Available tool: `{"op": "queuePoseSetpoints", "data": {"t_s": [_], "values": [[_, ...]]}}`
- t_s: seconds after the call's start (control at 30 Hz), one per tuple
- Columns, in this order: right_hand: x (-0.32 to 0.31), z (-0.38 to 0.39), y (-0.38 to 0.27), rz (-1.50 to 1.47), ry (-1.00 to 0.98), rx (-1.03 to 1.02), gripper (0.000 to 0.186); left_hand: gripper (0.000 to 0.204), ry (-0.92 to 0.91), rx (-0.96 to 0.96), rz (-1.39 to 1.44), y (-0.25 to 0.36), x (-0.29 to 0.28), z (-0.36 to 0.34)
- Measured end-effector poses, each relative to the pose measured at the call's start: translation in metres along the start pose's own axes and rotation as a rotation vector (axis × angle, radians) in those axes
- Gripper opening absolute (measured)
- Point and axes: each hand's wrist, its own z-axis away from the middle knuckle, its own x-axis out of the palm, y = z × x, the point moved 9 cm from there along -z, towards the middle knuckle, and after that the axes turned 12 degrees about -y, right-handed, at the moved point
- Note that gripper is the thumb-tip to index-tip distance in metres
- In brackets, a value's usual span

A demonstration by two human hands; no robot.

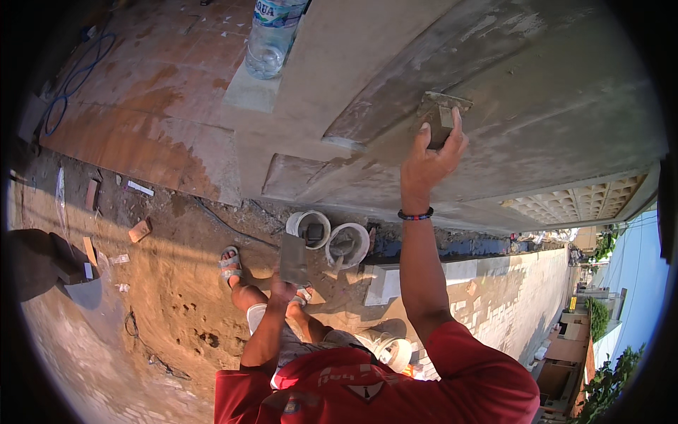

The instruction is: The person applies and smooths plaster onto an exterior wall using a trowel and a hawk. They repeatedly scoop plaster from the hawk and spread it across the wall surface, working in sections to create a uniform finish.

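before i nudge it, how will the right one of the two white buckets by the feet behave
The bucket probably feels heavy for its size, given the grey material inside. It is likely fairly stiff, as its mouth looks round. The tool handle poking over its edge may shift if jolted.

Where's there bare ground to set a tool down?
Sandy ground between the brick piece and the left sandal looks free. It's crowded right of that sandal: two white buckets and the left hand holding a flat grey tool.

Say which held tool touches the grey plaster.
The block-handled float in the right hand; the left hand holds its flat tool away from the plaster.
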Motion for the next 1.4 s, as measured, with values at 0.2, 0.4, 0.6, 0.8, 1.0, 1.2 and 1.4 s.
{"op": "queuePoseSetpoints", "data": {"t_s": [0.2, 0.4, 0.6, 0.8, 1.0, 1.2, 1.4], "values": [[0.02, 0.105, 0.103, -0.047, -0.034, 0.248, 0.05, 0.033, -0.066, -0.033, 0.005, 0.004, 0.009, 0.0], [0.012, 0.025, 0.016, -0.191, 0.079, 0.112, 0.051, 0.034, 0.0, -0.075, -0.03, 0.01, -0.006, -0.001], [0.05, 0.118, 0.104, 0.041, 0.015, 0.265, 0.048, 0.034, 0.037, -0.068, 0.034, 0.014, -0.021, -0.001], [0.03, 0.06, 0.04, -0.295, 0.118, 0.29, 0.048, 0.035, -0.041, -0.108, -0.016, 0.027, -0.037, 0.0], [0.075, 0.113, 0.1, 0.015, 0.063, 0.253, 0.051, 0.035, 0.04, -0.106, 0.051, 0.037, -0.02, -0.002], [0.042, 0.111, 0.076, -0.282, 0.123, 0.444, 0.05, 0.035, 0.104, -0.114, -0.062, 0.048, -0.025, 0.008], [0.093, 0.123, 0.094, -0.166, 0.071, 0.327, 0.049, 0.034, -0.004, -0.16, -0.011, 0.044, -0.025, -0.003]]}}
